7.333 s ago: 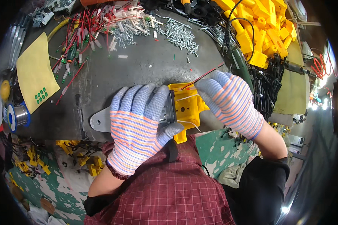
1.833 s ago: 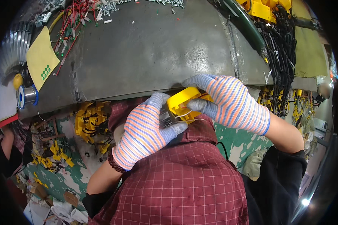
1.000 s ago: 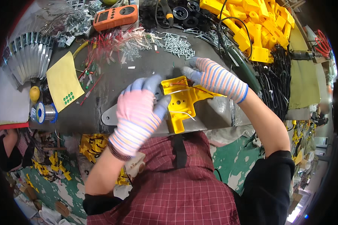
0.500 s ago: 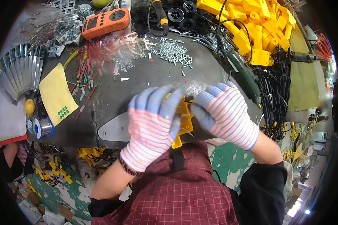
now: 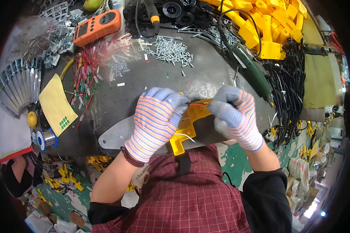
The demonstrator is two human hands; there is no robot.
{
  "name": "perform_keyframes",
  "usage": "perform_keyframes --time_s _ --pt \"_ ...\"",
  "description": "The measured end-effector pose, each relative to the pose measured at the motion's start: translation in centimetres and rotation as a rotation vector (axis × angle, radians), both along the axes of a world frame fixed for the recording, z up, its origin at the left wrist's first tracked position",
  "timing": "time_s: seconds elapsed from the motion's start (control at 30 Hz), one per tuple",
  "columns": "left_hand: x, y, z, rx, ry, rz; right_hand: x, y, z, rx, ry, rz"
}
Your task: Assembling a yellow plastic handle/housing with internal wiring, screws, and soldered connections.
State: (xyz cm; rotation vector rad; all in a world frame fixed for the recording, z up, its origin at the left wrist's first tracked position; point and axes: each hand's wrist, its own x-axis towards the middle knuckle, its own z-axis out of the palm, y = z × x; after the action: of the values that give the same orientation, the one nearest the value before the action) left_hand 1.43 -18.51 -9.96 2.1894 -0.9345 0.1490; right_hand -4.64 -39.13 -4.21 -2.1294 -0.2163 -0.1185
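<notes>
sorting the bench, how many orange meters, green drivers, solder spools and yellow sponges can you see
orange meter: 1
green power driver: 1
solder spool: 1
yellow sponge: 1
Total: 4
Loose screws and yellow plastic parts are too many to count.

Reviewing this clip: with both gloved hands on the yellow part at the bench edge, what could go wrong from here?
1. The thin red wire pinched between the left hand and right hand could slip from the thick gloves.
2. The yellow plastic part overhangs the workbench edge and might drop into the lap.
3. The loose screws nearby could be scattered by a sleeve.
</notes>
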Motion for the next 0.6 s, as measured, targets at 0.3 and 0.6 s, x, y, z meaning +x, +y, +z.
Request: perform_keyframes --time_s 0.3,0.6 --pt "0.0 0.8 0.4 -0.036 0.06 -0.006 -8.4 -9.7 8.4 -0.724 0.655 0.236" --pt "0.5 2.4 1.6 0.057 0.106 0.084 -2.0 1.8 -0.7 -0.524 -0.229 -0.061"
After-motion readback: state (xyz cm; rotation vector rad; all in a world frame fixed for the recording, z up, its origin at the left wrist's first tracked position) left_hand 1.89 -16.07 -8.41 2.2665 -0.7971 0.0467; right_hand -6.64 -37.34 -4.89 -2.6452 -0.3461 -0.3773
